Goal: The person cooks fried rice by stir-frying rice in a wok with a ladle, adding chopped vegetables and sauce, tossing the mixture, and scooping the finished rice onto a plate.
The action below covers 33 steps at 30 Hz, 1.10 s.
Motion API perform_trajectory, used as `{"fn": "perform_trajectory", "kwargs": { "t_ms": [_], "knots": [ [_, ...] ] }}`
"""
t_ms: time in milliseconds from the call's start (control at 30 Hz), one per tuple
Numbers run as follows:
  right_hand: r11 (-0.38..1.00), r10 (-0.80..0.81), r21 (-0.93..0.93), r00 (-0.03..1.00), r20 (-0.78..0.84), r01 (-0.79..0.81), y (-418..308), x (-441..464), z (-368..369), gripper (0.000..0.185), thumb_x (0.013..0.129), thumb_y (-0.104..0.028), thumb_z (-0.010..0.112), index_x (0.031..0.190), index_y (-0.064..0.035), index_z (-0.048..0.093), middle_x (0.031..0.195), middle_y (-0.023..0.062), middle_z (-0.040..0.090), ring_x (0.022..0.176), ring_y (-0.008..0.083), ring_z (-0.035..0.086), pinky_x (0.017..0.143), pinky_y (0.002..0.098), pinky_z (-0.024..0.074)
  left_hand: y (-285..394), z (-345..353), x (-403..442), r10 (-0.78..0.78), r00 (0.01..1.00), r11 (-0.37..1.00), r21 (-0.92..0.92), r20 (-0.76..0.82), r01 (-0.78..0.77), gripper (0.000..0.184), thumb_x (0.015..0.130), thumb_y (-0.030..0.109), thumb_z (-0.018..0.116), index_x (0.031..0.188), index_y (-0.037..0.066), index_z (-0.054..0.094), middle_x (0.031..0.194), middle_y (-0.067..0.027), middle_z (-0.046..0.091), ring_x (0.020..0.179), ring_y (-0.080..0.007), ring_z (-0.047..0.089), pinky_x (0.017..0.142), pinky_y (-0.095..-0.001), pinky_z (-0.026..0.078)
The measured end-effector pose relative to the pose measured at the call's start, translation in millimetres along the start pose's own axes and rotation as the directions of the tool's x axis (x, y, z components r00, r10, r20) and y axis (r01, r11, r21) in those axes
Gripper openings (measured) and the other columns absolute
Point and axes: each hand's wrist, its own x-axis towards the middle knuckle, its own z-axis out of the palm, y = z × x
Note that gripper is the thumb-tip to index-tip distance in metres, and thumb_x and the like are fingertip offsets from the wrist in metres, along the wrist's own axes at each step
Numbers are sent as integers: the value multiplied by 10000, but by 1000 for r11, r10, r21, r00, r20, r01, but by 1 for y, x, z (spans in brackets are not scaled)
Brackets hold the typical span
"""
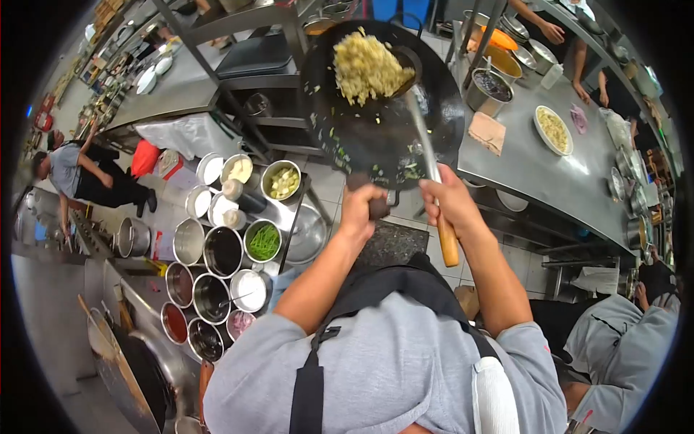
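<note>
My left hand [359, 210] is closed around the near handle of a large black wok, with a dark cloth or grip [379, 207] beside the fingers. The wok [347, 141] is held out in front of me. In my right hand [455, 201] is a long ladle [421, 130] with a metal shaft and a wooden end. Its bowl reaches the far side of the wok, against a mound of fried rice [367, 66]. Bits of green scallion and loose grains cling to the wok's near and left surface.
Left of me, metal pots hold chopped greens [263, 241], pale cut pieces [281, 182], white powder [249, 289] and dark sauces [223, 251]. On the right steel counter [528, 177] stands a plate of fried rice [553, 132]. Other people stand at left and right.
</note>
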Motion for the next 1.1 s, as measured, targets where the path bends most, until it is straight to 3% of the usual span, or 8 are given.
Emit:
{"fn": "perform_trajectory", "kwargs": {
  "t_ms": [133,333,467,667,800,867,967,1100],
  "knots": [
    [528,321,616,809,492,-584,-35,-36,14,139,975,-136,528,869,-73,463,660,-11,473,438,48,405,371,221,359,32,-1,40,-425,903,872,-297,-65,390,73,762,115,627,780,80,566,717,-90,612,596,-217,602,533,-342,514],
    [477,449,656,804,391,-585,-18,-103,10,132,935,-70,567,982,-88,445,710,19,484,483,70,417,418,236,331,10,-39,-16,-583,799,783,-360,-144,507,186,729,174,689,870,114,584,823,-104,625,735,-263,623,568,-414,515],
    [559,443,641,843,306,-526,9,-108,-22,29,977,-92,519,993,-78,500,699,12,468,458,50,416,369,228,346,3,-44,-34,-515,827,845,-291,-224,448,217,721,183,700,901,124,592,852,-94,622,778,-261,624,597,-428,513],
    [507,-7,821,951,308,-262,14,-135,-90,390,985,-54,438,1372,-21,407,734,33,454,450,44,426,354,226,408,14,-14,-48,-510,842,848,-267,-176,458,246,740,185,671,960,122,580,859,-65,634,785,-219,636,594,-399,507],
    [581,-210,811,975,67,69,-18,-136,-152,474,980,-44,422,1439,-6,311,787,59,476,464,60,463,356,228,405,18,6,-53,-501,850,854,-251,-163,455,279,736,198,671,990,133,577,871,-47,627,817,-206,635,609,-395,504],
    [658,-242,723,968,-65,213,-38,-121,-187,427,981,-61,435,1401,-17,369,763,41,465,460,59,429,353,226,374,18,9,-54,-504,851,849,-268,-147,456,289,733,204,675,996,134,577,880,-45,629,823,-204,635,608,-396,504],
    [750,-215,576,944,-252,325,-67,-85,-251,83,981,-96,500,1051,-53,491,704,7,452,469,50,419,363,221,356,21,23,-63,-484,863,857,-277,-147,434,277,736,194,674,989,131,583,866,-41,635,807,-207,647,607,-387,509],
    [803,-125,497,908,-400,330,-84,-21,-341,135,958,-80,520,864,-67,424,678,-4,458,460,53,402,382,214,334,7,15,-63,-479,869,848,-321,-125,421,267,738,180,672,988,124,597,865,-41,647,799,-206,656,603,-394,521]
  ]
}}
